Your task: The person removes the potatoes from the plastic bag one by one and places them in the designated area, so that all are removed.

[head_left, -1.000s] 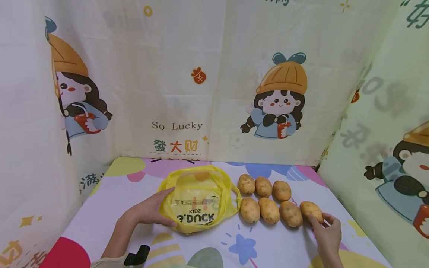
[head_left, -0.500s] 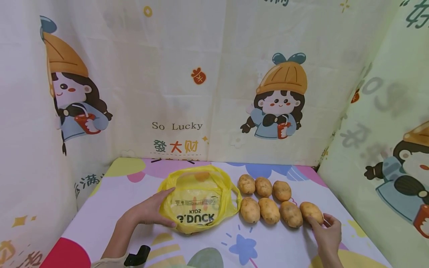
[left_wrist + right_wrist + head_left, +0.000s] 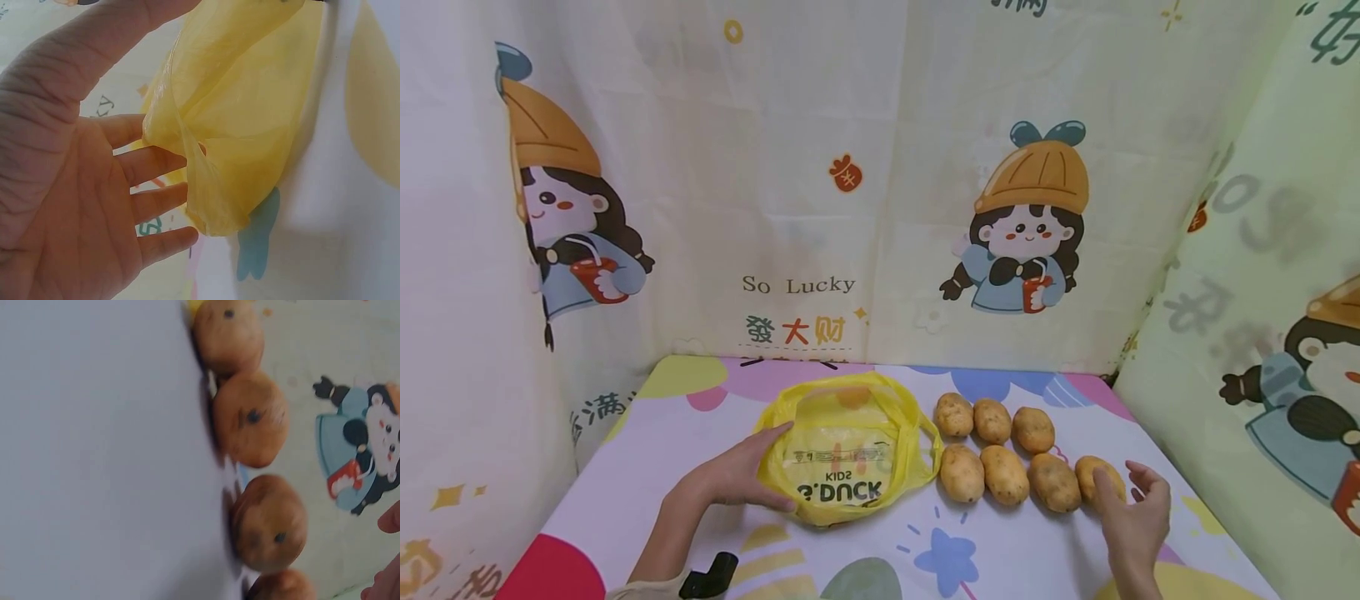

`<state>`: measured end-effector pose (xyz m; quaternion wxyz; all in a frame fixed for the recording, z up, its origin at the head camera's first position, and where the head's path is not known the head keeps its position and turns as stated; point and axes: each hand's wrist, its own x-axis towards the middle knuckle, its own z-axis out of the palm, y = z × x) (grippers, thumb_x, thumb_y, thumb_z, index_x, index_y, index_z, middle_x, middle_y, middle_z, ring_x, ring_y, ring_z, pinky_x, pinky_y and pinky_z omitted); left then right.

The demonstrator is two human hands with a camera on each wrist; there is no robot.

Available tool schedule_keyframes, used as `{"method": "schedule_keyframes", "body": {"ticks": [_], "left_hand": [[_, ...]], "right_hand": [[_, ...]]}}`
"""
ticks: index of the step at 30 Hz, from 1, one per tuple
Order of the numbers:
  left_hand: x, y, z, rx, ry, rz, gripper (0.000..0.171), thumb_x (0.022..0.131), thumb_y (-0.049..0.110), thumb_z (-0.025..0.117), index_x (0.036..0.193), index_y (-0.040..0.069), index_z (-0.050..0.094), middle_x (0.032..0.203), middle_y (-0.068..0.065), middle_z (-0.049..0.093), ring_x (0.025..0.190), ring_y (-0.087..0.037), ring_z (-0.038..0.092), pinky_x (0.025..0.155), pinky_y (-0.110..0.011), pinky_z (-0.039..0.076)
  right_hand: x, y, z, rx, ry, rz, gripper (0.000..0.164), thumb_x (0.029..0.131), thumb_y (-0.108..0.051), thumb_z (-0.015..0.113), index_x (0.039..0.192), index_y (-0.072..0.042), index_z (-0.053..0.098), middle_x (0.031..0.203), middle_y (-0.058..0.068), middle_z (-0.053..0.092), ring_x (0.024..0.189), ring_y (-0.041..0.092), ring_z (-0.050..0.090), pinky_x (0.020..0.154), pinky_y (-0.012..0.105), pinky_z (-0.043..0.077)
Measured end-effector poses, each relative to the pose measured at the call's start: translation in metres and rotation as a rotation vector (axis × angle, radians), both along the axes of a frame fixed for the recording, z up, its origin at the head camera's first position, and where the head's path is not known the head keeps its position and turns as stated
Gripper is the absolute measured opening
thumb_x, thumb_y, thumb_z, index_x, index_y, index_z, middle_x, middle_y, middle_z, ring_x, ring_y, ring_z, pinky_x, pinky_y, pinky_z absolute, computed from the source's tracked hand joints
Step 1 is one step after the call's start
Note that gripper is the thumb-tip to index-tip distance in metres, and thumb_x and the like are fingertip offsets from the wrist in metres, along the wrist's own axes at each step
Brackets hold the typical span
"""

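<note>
A yellow plastic bag (image 3: 820, 408) with dark lettering lies on the table, its mouth spread wide. My left hand (image 3: 730, 479) rests against its left side, thumb and fingers spread apart. In the left wrist view the straight fingertips touch the thin yellow film (image 3: 250, 119). To the right, potatoes lie in two rows: three behind, several in front. The rightmost front potato (image 3: 1093, 475) has my right hand (image 3: 1131, 517) beside it, fingers spread and slightly raised, with the thumb overlapping the potato in the head view. Only its fingertips (image 3: 390, 520) enter the right wrist view.
The back row ends in a potato (image 3: 1033, 429) behind the front row. A printed cloth (image 3: 940, 558) covers the table. Cartoon-printed curtains (image 3: 895, 208) stand at the back and both sides, close to the table's edges.
My right hand's fingers have come off the rightmost potato and spread apart. That potato stays in line with the front row. My left hand and the bag keep their places.
</note>
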<state>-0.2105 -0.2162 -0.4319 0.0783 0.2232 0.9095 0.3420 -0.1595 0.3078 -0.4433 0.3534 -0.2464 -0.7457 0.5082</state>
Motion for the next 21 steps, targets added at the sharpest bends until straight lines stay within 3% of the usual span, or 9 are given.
{"method": "schedule_keyframes", "body": {"ticks": [3, 7, 13, 21], "left_hand": [[0.002, 0.002, 0.003, -0.012, 0.015, 0.003, 0.122, 0.067, 0.052, 0.092, 0.156, -0.004, 0.031, 0.151, -0.028, 0.044, 0.140, -0.045, 0.042, 0.112, -0.064, 0.035], [0.006, 0.004, 0.010, -0.039, 0.012, 0.031, 0.116, 0.071, 0.053, 0.089, 0.157, -0.002, 0.032, 0.151, -0.027, 0.045, 0.141, -0.050, 0.038, 0.112, -0.067, 0.033], [0.013, 0.007, 0.018, -0.091, 0.022, 0.101, 0.106, 0.081, 0.054, 0.082, 0.158, 0.002, 0.032, 0.152, -0.027, 0.045, 0.142, -0.050, 0.038, 0.112, -0.066, 0.034], [0.030, 0.011, 0.023, -0.125, 0.199, 0.251, 0.085, 0.089, 0.045, 0.076, 0.152, -0.002, 0.043, 0.145, -0.026, 0.054, 0.135, -0.046, 0.049, 0.107, -0.063, 0.042]], "right_hand": [[0.001, -0.013, 0.010, -0.024, 0.052, 0.042, 0.031, 0.093, -0.019, 0.074, 0.117, -0.026, 0.056, 0.116, -0.013, 0.051, 0.109, 0.004, 0.047, 0.097, 0.014, 0.035], [0.002, -0.031, 0.023, 0.016, 0.068, 0.121, 0.030, 0.095, -0.019, 0.072, 0.121, -0.017, 0.057, 0.120, -0.005, 0.054, 0.110, 0.005, 0.048, 0.091, 0.007, 0.036], [0.005, -0.059, 0.033, 0.051, 0.101, 0.267, 0.036, 0.095, -0.007, 0.071, 0.126, -0.001, 0.055, 0.120, -0.001, 0.055, 0.110, 0.002, 0.051, 0.093, 0.008, 0.039], [0.009, -0.091, 0.037, 0.090, 0.093, 0.441, 0.031, 0.098, -0.006, 0.069, 0.125, 0.002, 0.057, 0.118, -0.002, 0.059, 0.111, 0.005, 0.055, 0.096, 0.009, 0.041]]}}
